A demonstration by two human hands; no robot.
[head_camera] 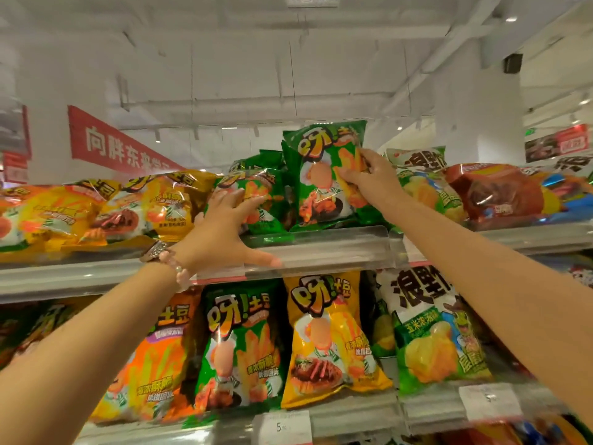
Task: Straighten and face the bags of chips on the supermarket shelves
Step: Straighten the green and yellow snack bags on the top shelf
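Hands on top shelf (321, 248): our right hand (369, 178) pinches upright green bag (321, 175); left hand (221, 229), fingers spread, presses slumped green bag (256, 194) beside it. Light, crinkly, crushable; we'd grip edges.

Your right hand (369, 178) grips the upright green bag (321, 175) by its right edge; your left hand (224, 232) presses flat on a leaning green bag (256, 194) (thumb over the shelf rail (321, 248)).

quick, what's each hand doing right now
Left hand: open, spread fingers resting on the lying green chip bag.
Right hand: grips the upright green chip bag.
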